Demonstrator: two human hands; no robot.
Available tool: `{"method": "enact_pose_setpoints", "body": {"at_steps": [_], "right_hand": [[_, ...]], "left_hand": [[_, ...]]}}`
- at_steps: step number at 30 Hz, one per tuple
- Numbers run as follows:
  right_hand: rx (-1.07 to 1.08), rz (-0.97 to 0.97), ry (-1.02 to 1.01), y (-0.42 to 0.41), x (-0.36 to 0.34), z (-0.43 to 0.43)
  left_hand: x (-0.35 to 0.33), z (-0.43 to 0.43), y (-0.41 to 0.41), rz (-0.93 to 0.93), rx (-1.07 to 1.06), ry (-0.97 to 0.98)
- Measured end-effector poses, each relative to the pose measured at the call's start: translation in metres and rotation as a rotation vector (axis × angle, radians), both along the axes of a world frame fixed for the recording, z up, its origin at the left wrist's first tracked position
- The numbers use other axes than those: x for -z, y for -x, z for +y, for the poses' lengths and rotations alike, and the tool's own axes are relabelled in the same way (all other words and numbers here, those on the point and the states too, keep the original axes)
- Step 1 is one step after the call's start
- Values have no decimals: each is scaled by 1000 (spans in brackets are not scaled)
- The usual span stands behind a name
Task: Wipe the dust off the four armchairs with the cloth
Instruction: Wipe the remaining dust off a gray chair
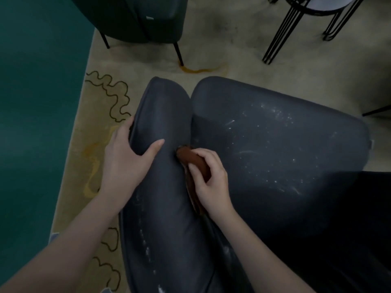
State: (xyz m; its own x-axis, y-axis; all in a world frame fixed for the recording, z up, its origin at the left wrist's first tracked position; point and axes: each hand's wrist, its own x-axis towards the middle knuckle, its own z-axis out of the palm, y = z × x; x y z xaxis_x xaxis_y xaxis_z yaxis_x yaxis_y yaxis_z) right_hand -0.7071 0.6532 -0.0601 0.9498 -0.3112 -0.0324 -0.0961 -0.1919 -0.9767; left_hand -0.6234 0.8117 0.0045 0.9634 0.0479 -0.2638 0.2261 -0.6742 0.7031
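A dark grey armchair (275, 144), its seat speckled with white dust, stands on a patterned beige rug (101, 106) near a second armchair (135, 17). The left hand (127, 157) clasps the armrest (165, 127), fingers curled over its edge. The right hand (209, 178) grips a brown cloth (192, 161), pressed lengthwise into the seam between armrest and seat; the dusty seat lies to its right.

The near armchair (275, 144) is seen in charcoal grey flecked with white specks and streaks, the cloth (195, 163) in rust brown, the far armchair (135, 17) in dark green, the rug (99, 127) in beige marked with dark squiggly outlines and ochre curves, the floor (38, 102) in teal, the table legs (281, 32) in black.
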Motion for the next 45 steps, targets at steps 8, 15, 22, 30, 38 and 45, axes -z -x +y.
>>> {"method": "enact_pose_setpoints", "body": {"at_steps": [8, 15, 22, 30, 38, 45], "right_hand": [[72, 167, -133, -28, 66, 5], [6, 351, -166, -35, 150, 11], [-197, 487, -81, -17, 193, 8], [-200, 498, -135, -15, 200, 11], [-105, 668, -460, 0, 186, 16], [-193, 641, -436, 20, 165, 5]], "left_hand": [[-7, -11, 4, -72, -13, -53], [2, -4, 2, -101, -27, -29], [8, 0, 2, -153, -28, -45], [13, 1, 1, -198, 2, -53], [12, 2, 2, -170, 7, -49], [9, -1, 2, -150, -1, -72]]}}
